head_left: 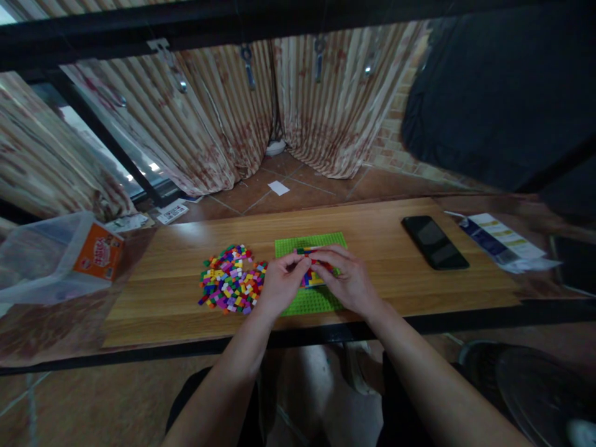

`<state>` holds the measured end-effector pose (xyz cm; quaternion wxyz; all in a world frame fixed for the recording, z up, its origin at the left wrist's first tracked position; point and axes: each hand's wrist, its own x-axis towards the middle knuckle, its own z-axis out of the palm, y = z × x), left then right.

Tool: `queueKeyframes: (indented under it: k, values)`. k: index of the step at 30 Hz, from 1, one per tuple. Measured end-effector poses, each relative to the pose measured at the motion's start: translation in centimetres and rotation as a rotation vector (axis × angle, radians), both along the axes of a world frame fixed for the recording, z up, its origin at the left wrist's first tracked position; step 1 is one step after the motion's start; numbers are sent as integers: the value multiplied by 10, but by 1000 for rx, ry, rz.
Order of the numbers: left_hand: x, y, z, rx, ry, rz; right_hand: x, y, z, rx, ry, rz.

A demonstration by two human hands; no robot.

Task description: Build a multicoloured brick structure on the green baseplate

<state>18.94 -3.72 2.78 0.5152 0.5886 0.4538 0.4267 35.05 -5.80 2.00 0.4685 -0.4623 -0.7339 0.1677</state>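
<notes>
A green studded baseplate [311, 303] lies on the wooden board in front of me, with several coloured toy bricks [316, 277] built up on its middle. Over these bricks my left hand [284, 279] is closed, thumb and fingers pinched together at the build's left side. My right hand [347, 276] meets it from the right, its fingers bent and drawn together close to the left thumb. Both sets of fingertips touch or hover at the build, and what they hold is hidden or too small to name. Left of the baseplate spreads a heap of loose mixed-colour bricks [233, 279].
A black phone [434, 242] lies on the right of the wooden board [382, 248]. Printed papers [505, 239] are beyond its right end. At the far left a clear plastic tub [46, 261] with an orange label lies tipped over. Striped curtains [209, 118] hang behind.
</notes>
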Motion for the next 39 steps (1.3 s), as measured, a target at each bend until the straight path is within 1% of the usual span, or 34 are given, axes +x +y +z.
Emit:
queueKeyframes:
  k: [5, 9, 13, 18, 27, 32, 36, 39]
  values:
    - [-3, 2, -5, 30, 57, -28, 1, 3, -2, -43, -14, -38]
    - [-5, 2, -8, 56, 106, 22, 5, 8, -10, -74, -6, -121]
    - [-6, 1, -7, 69, 140, 53, 8, 12, -18, -139, 14, -179]
    - [-5, 1, -2, 50, 127, 55, 9, 14, -21, -235, 112, -176]
    - [-4, 1, -2, 48, 124, 49, 7, 13, -19, -277, 172, -177]
    - [-5, 0, 1, 58, 137, 60, 3, 18, -24, -310, 292, -232]
    - [-5, 0, 2, 47, 128, 67, -1, 22, -30, -422, 425, -240]
    - [-5, 0, 3, 47, 121, 68, -4, 22, -30, -488, 480, -238]
